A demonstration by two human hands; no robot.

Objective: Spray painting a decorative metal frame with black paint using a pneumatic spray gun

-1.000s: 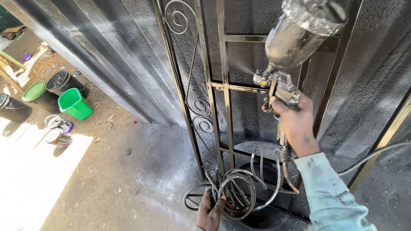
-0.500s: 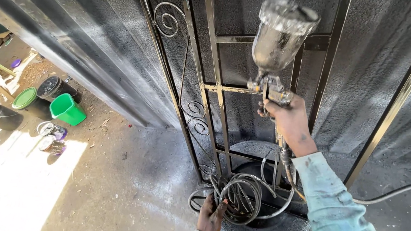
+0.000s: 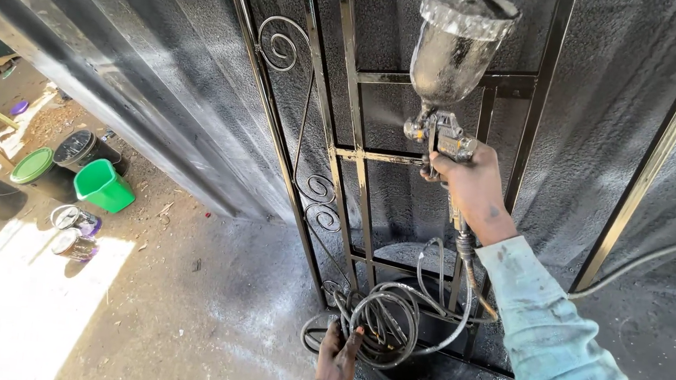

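Observation:
My right hand (image 3: pixel 475 187) grips a spray gun (image 3: pixel 439 134) with a paint-stained cup (image 3: pixel 458 42) on top. Its nozzle points left at the black metal gate frame (image 3: pixel 349 154) with scroll ornaments (image 3: pixel 279 45), and a faint mist shows at the tip. Lower down, my left hand (image 3: pixel 337 356) holds a coil of grey air hose (image 3: pixel 392 321) next to the foot of the frame. The hose runs up to the gun's handle. Both sleeves are light blue.
Black-painted corrugated sheets (image 3: pixel 113 56) lean behind the frame. On the dirt floor at left stand a green bucket (image 3: pixel 102 186), a green-lidded tub (image 3: pixel 34 167), a dark bucket (image 3: pixel 79 147) and small paint tins (image 3: pixel 73 232). A second hose (image 3: pixel 649 262) trails at right.
The spray gun and my right hand have shifted slightly left and down along the frame. My left hand stays on the hose coil.

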